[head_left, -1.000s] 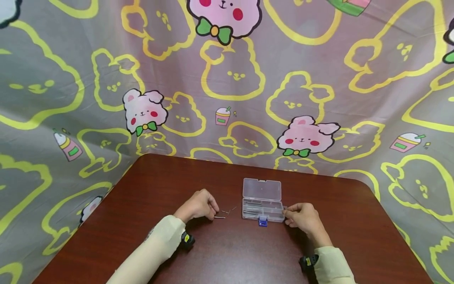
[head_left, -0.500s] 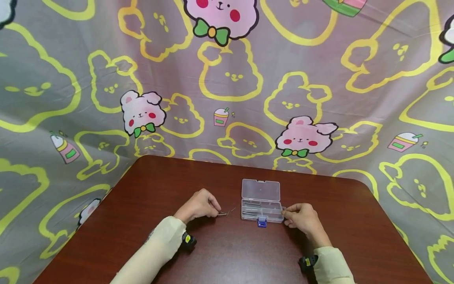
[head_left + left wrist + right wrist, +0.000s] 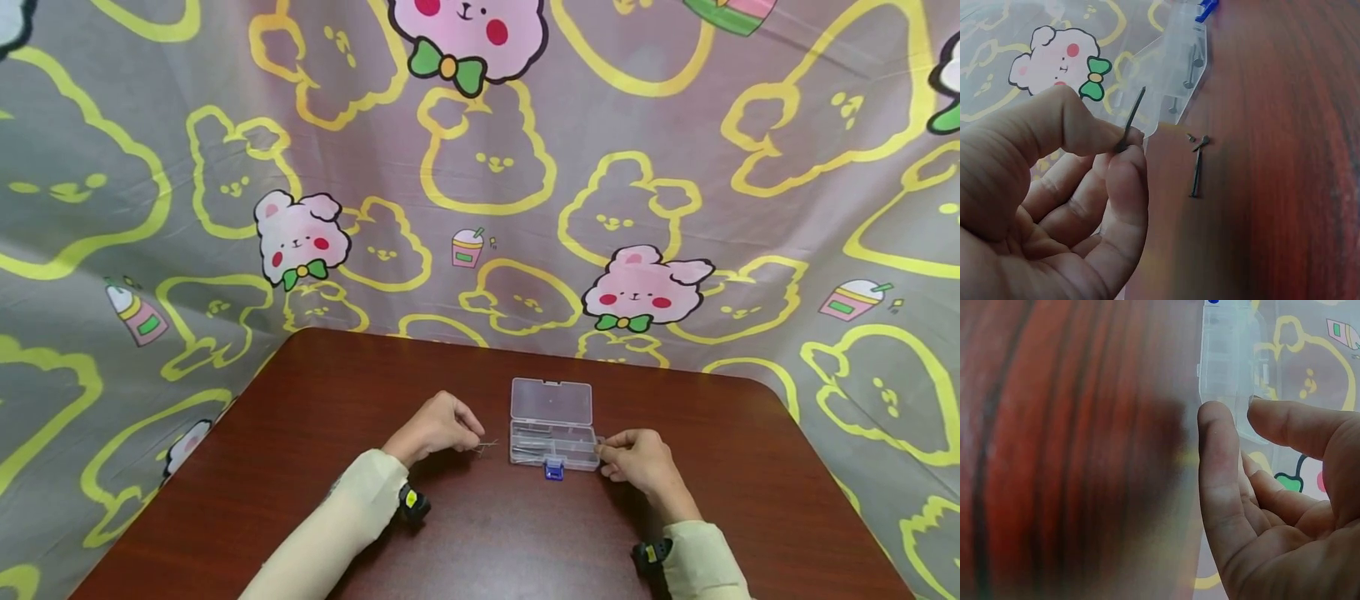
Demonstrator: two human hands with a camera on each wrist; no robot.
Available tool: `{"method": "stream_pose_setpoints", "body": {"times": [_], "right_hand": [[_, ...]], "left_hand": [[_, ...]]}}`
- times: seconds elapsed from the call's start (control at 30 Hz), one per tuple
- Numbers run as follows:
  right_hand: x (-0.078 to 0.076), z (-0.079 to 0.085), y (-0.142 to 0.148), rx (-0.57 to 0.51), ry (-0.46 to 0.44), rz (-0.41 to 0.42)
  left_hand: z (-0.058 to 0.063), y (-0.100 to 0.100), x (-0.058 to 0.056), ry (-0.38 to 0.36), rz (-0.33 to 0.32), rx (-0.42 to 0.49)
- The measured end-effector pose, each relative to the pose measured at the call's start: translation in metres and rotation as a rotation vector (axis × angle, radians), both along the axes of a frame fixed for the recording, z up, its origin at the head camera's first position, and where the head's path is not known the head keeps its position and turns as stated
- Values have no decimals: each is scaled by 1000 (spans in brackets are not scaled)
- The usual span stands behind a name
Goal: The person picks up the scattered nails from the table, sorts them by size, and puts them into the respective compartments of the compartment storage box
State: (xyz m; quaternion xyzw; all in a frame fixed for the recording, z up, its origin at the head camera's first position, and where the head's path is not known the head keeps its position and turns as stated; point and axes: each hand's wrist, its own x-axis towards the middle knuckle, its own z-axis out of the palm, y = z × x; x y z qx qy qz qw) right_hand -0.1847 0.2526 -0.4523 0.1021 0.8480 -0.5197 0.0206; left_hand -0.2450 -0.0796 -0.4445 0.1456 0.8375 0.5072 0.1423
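Observation:
Between the thumb and index finger of my left hand [image 3: 442,425] a thin dark nail [image 3: 1134,115] is pinched, its pointed end sticking up in the left wrist view. Just past these fingertips, several loose nails [image 3: 1197,172] lie on the table. A clear plastic box [image 3: 581,457] stands to the right with its lid [image 3: 552,402] raised at the back. Nails [image 3: 1190,69] lie in some of its compartments. My right hand [image 3: 641,458] holds the box's right end between thumb and index finger.
A blue latch [image 3: 554,470] hangs from the box's front edge. Everything rests on a dark red-brown wooden table [image 3: 465,533]. Behind it hangs a grey curtain [image 3: 375,133] printed with cartoon bears.
My left hand has moved right with the nail, closer to the loose nails and the box. The right hand keeps its place at the box's end.

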Motion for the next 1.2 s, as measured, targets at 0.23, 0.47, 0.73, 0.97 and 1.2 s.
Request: {"method": "stream_pose_setpoints", "body": {"times": [0.23, 0.47, 0.73, 0.97, 1.2], "right_hand": [[0, -1, 1, 12, -5, -2], [0, -1, 1, 14, -2, -4], [-1, 0, 1, 10, -3, -2], [0, 0, 2, 12, 11, -4], [1, 1, 1, 13, 18, 7]], "left_hand": [[0, 10, -1, -1, -15, 14], [0, 18, -4, -23, -29, 37], [1, 29, -6, -47, -19, 80], [-1, 41, -5, -8, -7, 59], [-1, 50, -2, 13, 0, 40]]}}
